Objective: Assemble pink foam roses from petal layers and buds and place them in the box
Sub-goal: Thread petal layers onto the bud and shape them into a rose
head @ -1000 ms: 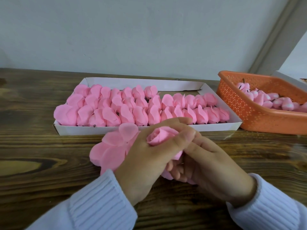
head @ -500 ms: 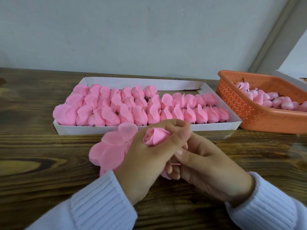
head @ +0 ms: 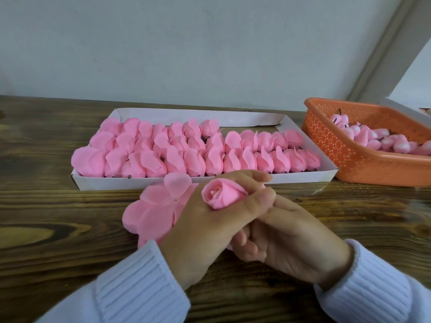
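Pink foam, soft and matte, makes up the one rose (head: 224,194) we hold in front of us: its inner petals spiral tightly round a paler centre, and the outer petal wraps it smoothly into a closed, rounded head. Our left hand (head: 210,231) grips it between thumb and forefinger, just above the wooden table (head: 46,229) and near the front wall of the box (head: 233,181). Our right hand (head: 293,243) lies tucked beneath the left, its fingers curled; we cannot tell whether it grips anything, as the left hand hides that spot. Both wrists wear white ribbed sleeves (head: 140,290). Just beside the left hand, on the table, lies one loose stack of flat petal layers (head: 154,210), its top petal curling upward. The single white cardboard box holds finished roses (head: 193,159) lying on their sides in rows, three rows at the left end and two at the right; we count some thirty, with about seven in the back row, though they sit too closely packed for a sure figure. One orange perforated basket (head: 345,148) stands to the right of the box, holding a heap of pale pink buds (head: 384,141) with dark stems, too jumbled to count.
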Available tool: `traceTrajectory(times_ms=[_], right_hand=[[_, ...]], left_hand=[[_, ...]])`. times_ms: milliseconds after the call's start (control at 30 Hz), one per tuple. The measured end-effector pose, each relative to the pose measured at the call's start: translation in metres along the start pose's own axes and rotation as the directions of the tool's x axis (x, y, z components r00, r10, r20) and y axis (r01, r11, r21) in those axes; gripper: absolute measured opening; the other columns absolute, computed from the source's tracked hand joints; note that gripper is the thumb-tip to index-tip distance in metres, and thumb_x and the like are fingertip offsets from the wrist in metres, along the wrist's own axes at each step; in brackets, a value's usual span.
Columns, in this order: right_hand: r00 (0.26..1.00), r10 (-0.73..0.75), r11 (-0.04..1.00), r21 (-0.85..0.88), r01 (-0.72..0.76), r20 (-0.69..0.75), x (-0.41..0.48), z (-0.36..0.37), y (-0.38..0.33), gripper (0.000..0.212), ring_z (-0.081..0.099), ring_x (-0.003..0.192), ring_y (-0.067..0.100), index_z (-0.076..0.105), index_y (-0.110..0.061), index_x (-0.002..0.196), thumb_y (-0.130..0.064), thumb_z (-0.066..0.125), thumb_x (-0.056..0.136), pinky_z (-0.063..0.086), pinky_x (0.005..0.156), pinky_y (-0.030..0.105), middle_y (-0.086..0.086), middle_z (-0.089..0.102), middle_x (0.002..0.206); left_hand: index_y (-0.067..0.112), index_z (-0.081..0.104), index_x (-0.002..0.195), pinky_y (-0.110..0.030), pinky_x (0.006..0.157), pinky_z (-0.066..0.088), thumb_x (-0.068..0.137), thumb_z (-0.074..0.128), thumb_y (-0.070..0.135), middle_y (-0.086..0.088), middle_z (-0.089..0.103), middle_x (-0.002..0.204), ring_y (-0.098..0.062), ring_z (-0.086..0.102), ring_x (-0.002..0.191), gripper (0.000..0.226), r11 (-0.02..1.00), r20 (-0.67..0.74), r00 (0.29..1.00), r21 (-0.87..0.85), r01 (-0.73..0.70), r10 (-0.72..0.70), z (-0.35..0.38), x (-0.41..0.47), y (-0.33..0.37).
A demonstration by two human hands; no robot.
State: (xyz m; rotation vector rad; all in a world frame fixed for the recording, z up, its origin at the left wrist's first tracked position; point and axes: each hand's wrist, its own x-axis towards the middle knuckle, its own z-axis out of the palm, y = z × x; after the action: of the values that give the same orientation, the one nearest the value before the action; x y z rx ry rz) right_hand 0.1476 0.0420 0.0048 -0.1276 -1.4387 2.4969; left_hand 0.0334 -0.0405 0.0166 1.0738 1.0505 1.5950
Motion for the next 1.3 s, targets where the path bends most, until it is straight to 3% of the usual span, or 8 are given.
traceTrajectory(times_ms=[200, 500, 633, 733, 933, 1067, 1200, 1300], right_hand=[[0.999, -0.053, 0.998, 0.024, 0.053, 0.010, -0.001, 0.001, 0.001, 0.024, 0.059, 0.068, 0.014, 0.069, -0.013, 0.102, -0.025, 0.073, 0.081, 0.043, 0.058, 0.021, 0.007, 0.062, 0.074], [1.000, 0.002, 1.000, 0.023, -0.002, 0.004, 0.001, 0.003, 0.004, 0.031, 0.055, 0.058, 0.012, 0.065, -0.006, 0.091, -0.035, 0.070, 0.082, 0.039, 0.054, 0.021, 0.005, 0.062, 0.069], [1.000, -0.027, 0.999, 0.045, 0.026, 0.012, 0.002, 0.004, 0.002, 0.018, 0.058, 0.067, 0.012, 0.070, -0.014, 0.094, -0.026, 0.072, 0.081, 0.043, 0.059, 0.021, 0.003, 0.062, 0.073], [1.000, -0.016, 0.995, 0.095, 0.016, 0.005, 0.001, 0.003, 0.002, 0.028, 0.058, 0.070, 0.014, 0.064, -0.008, 0.101, -0.024, 0.073, 0.081, 0.047, 0.062, 0.023, 0.006, 0.061, 0.076], [0.996, 0.031, 0.999, -0.027, -0.033, -0.079, 0.003, 0.008, 0.003, 0.033, 0.054, 0.059, 0.013, 0.057, 0.003, 0.098, -0.028, 0.059, 0.087, 0.041, 0.056, 0.021, 0.006, 0.059, 0.065], [0.992, 0.042, 0.999, 0.018, -0.040, -0.115, 0.003, 0.012, 0.002, 0.027, 0.062, 0.062, 0.018, 0.062, -0.006, 0.086, -0.026, 0.045, 0.090, 0.049, 0.057, 0.024, 0.010, 0.065, 0.071], [0.973, 0.008, 0.993, -0.114, -0.035, -0.230, 0.000, 0.012, -0.009, 0.027, 0.065, 0.062, 0.020, 0.061, -0.006, 0.109, -0.015, 0.054, 0.085, 0.051, 0.051, 0.023, 0.012, 0.069, 0.088], [0.942, -0.123, 0.889, -0.456, -0.035, -0.313, 0.002, 0.012, -0.024, 0.011, 0.065, 0.061, 0.015, 0.068, -0.012, 0.095, -0.005, 0.061, 0.089, 0.049, 0.051, 0.019, 0.012, 0.070, 0.085]], left_hand=[[0.025, 0.068, 0.060, -0.028, 0.046, 0.049, 0.065, 0.068, 0.046, 0.009, 0.070, 0.101, -0.062, 0.054, 0.081, 0.021, 0.999, -0.109, 0.993, 0.019, -0.048, 0.050, 0.005, 0.002, 0.003], [0.026, 0.067, 0.057, -0.017, 0.051, 0.047, 0.070, 0.063, 0.045, 0.010, 0.070, 0.104, -0.008, 0.069, 0.091, 0.023, 0.978, -0.004, 0.993, 0.174, -0.119, 0.121, 0.001, 0.004, 0.002], [0.024, 0.065, 0.052, -0.034, 0.046, 0.051, 0.067, 0.065, 0.047, 0.008, 0.069, 0.105, -0.051, 0.061, 0.071, 0.027, 0.987, -0.083, 0.990, 0.125, -0.099, 0.110, 0.002, 0.003, 0.003], [0.023, 0.065, 0.055, -0.056, 0.051, 0.052, 0.064, 0.068, 0.043, 0.008, 0.070, 0.104, -0.059, 0.055, 0.078, 0.022, 0.989, -0.080, 0.992, 0.116, -0.092, 0.101, 0.002, 0.002, 0.004], [0.025, 0.063, 0.055, -0.011, 0.048, 0.047, 0.070, 0.063, 0.042, 0.012, 0.068, 0.101, -0.005, 0.069, 0.077, 0.023, 0.952, 0.021, 0.982, 0.244, -0.185, 0.185, 0.001, 0.004, 0.003], [0.024, 0.059, 0.049, -0.036, 0.037, 0.049, 0.071, 0.059, 0.050, 0.008, 0.071, 0.098, -0.047, 0.062, 0.060, 0.034, 0.960, -0.115, 0.976, 0.232, -0.153, 0.184, -0.001, 0.005, 0.002], [0.024, 0.056, 0.046, -0.036, 0.073, 0.053, 0.080, 0.063, 0.042, 0.004, 0.071, 0.075, -0.018, 0.071, 0.083, 0.039, 0.970, -0.325, 0.916, 0.015, -0.243, 0.234, -0.013, 0.012, 0.010], [0.023, 0.050, 0.043, -0.035, 0.083, 0.045, 0.088, 0.057, 0.040, 0.007, 0.064, 0.060, -0.011, 0.067, 0.079, 0.049, 0.953, -0.536, 0.825, -0.116, -0.281, 0.179, -0.024, 0.020, 0.015]])
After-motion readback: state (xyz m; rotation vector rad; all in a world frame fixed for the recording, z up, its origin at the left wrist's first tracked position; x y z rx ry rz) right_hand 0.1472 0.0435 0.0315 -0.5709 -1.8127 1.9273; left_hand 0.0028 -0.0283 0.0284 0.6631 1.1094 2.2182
